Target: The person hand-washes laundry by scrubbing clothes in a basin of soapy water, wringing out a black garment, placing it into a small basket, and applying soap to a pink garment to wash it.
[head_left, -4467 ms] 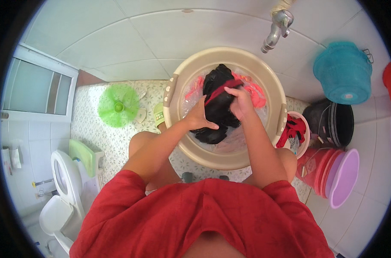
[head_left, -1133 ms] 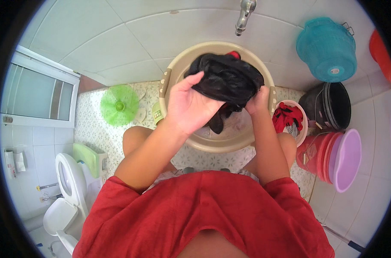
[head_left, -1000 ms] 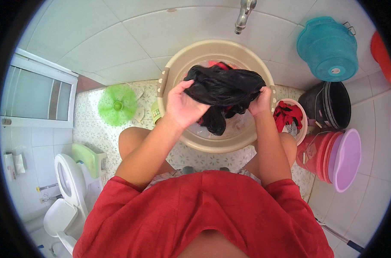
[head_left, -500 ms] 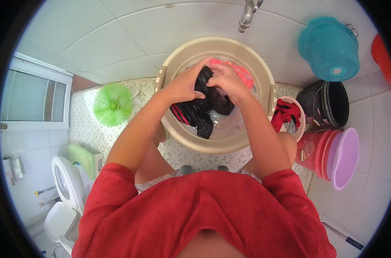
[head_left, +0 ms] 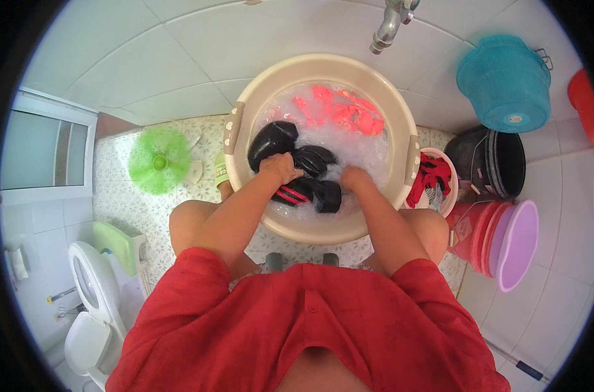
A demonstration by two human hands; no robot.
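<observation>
Wet black, red-striped cloth garment (head_left: 272, 140): mid-frame, bunched upper-left to lower-right in round beige plastic basin (head_left: 310, 68).
Left hand (head_left: 280, 168): nearer, on it; gripping or pressing, I can't tell.
Right hand (head_left: 355, 178): just rightward, in white suds (head_left: 370, 153); grip hidden.

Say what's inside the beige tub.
Sudsy water, black cloth with red stripes, pink cloth, the left hand, and the right hand, its fingers hidden. Suds and cloth cover the bottom.

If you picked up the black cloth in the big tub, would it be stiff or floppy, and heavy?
Probably floppy: the black cloth lies in soft bulges and folds. It may be heavy for its size, because its shiny surface looks soaked. It might feel slippery too, with soapy suds around it.
</observation>
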